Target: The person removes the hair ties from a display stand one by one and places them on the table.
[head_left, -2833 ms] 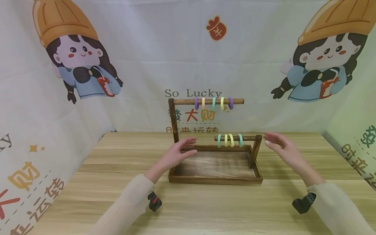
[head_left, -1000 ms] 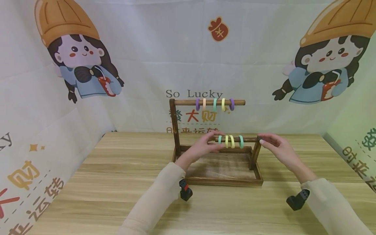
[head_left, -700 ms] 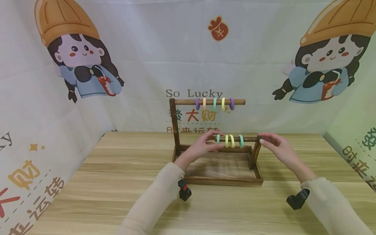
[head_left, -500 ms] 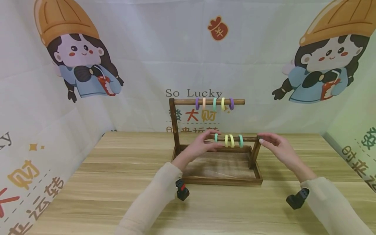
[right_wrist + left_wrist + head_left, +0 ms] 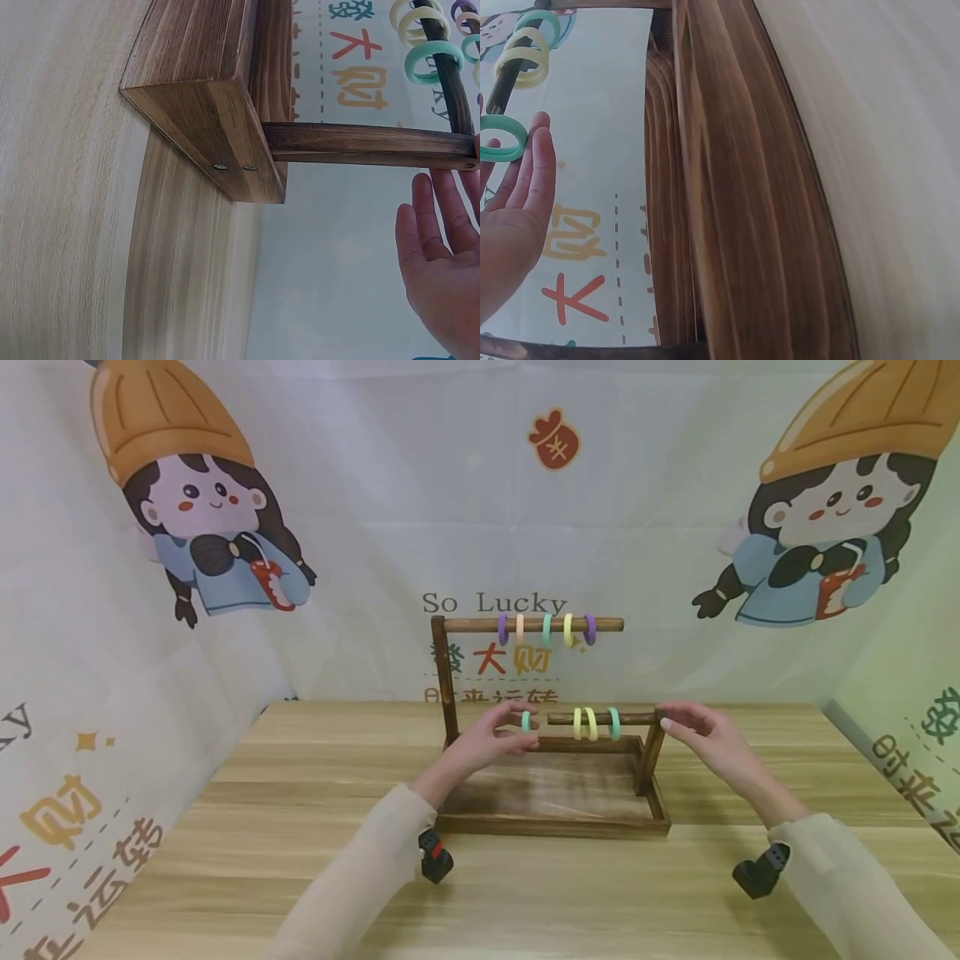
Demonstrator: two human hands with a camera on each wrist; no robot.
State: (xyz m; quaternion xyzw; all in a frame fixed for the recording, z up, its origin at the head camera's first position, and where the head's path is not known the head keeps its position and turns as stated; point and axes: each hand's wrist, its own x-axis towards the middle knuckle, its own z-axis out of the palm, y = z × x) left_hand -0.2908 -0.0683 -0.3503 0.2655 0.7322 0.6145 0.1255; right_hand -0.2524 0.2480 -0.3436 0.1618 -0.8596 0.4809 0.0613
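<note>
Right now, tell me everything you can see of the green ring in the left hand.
The green ring is a mint-coloured hoop with a smooth, matte look, perhaps plastic or silicone. It appears whole and round, with an open middle. It stands upright, nearly edge-on to the head camera, held between the thumb and fingers of the left hand. It is off the lower bar, in the air just beyond that bar's free end; only the hand is seen touching it.

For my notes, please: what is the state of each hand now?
Left hand: holding a green ring, off the rod.
Right hand: holding the short post.
</note>
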